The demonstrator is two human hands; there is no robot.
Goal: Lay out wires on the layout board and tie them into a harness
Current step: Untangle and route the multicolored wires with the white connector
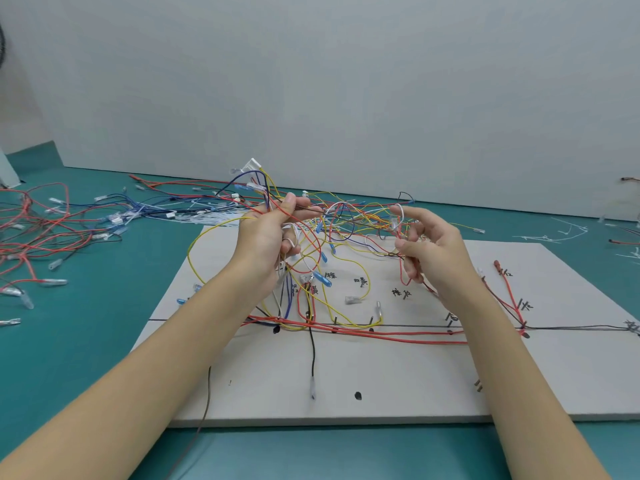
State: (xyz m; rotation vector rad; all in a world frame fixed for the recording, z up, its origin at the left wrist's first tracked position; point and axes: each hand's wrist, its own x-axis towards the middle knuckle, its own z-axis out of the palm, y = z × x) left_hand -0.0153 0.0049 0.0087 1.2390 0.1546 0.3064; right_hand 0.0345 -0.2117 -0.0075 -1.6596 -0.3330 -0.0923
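From the head camera, both hands were raised above the white layout board, which lay flat on the green table. The left hand had its fingers curled round a tangled bundle of wires in red, yellow, blue and white, with a white connector sticking up behind it. Holding the tangle off the board probably let single strands hang free so they could be told apart. The right hand pinched a white wire between thumb and forefinger, its other fingers loosely bent; it seemed to be drawing that strand out of the tangle. Both forearms reached forward from the lower corners, wrists lifted, palms turned roughly toward each other.

On the board several wires were already laid: long red wires ran along the drawn black line past small pegs, and a black wire hung down toward the near edge. More loose wires lay spread on the table to the left. Nothing looked tied yet, so the laying-out seemed only partly done.
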